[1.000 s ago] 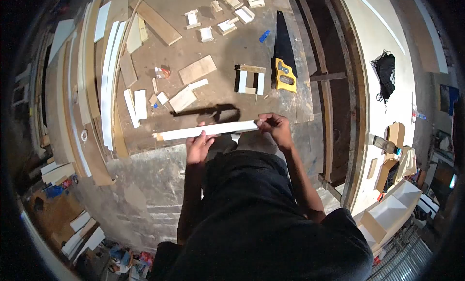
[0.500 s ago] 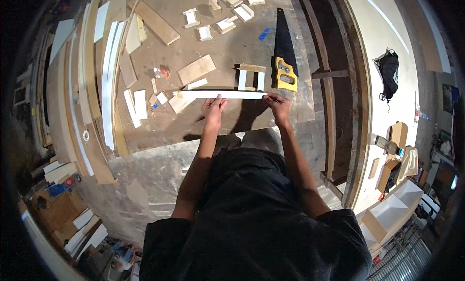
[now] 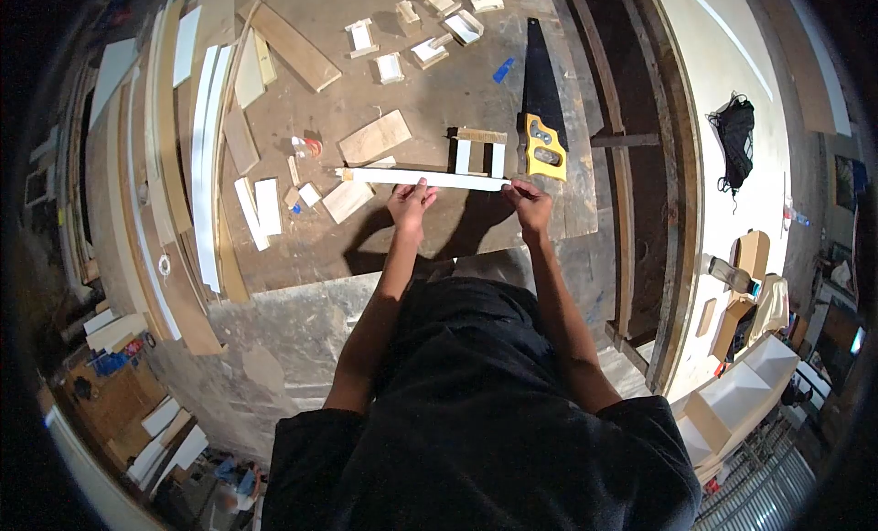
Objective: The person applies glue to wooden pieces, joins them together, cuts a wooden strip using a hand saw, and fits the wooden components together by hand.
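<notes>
My left hand (image 3: 412, 208) grips a long white wooden strip (image 3: 448, 180) near its middle, with the fingers closed around its lower edge. At the strip's right end, my right hand (image 3: 529, 205) pinches the tip. The strip runs almost level, its left end slightly higher and showing bare wood. Just beyond it stands a small wooden frame (image 3: 481, 135) with two white sides, its near edge partly hidden by the strip. A handsaw (image 3: 545, 147) with a yellow handle and dark blade lies right of the frame. Wood blocks (image 3: 375, 137) lie past the strip's left half.
Several small wooden assemblies (image 3: 430, 52) sit at the far side of the worktable (image 3: 302, 247). Long boards (image 3: 208, 165) are stacked on the left. A blue piece (image 3: 503, 69) lies near the saw. To the right, a pale board (image 3: 681, 284) carries a black cloth (image 3: 732, 139) and a bottle (image 3: 729, 273).
The strip has tilted a little, its right end coming slightly nearer to me. Both hands have shifted slightly right and nearer, still holding it.
</notes>
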`<state>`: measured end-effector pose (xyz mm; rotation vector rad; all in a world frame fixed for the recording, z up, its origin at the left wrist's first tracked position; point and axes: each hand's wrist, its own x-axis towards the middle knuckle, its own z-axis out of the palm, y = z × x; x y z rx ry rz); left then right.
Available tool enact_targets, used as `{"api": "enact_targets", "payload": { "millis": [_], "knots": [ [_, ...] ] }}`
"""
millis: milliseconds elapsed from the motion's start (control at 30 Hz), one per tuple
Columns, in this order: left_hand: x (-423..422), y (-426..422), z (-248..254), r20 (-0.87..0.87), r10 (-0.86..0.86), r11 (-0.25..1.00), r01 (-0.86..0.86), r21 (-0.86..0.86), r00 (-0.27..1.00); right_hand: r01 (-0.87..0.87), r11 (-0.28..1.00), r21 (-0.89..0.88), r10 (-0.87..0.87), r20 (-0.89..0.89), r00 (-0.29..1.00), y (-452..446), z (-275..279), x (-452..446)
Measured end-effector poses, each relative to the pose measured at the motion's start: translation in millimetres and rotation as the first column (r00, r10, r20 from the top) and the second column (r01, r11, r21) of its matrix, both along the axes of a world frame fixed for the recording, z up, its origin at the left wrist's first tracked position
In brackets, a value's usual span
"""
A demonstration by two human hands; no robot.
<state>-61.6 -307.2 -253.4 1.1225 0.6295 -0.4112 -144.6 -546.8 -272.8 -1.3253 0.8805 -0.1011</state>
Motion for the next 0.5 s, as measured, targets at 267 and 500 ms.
{"api": "enact_targets", "payload": {
  "millis": [267,500],
  "knots": [
    [1.8,-2.0,2.5,-0.032,-0.007,0.999,0.008,0.052,0.999,0.005,0.999,0.032,-0.008,0.079,0.997,-2.9,-9.8,-1.8],
    [3.6,-1.3,-6.0,-0.030,0.008,1.000,-0.007,0.026,1.000,0.011,0.997,0.081,-0.018,0.089,0.996,-1.8,-5.3,2.7]
  ]
}}
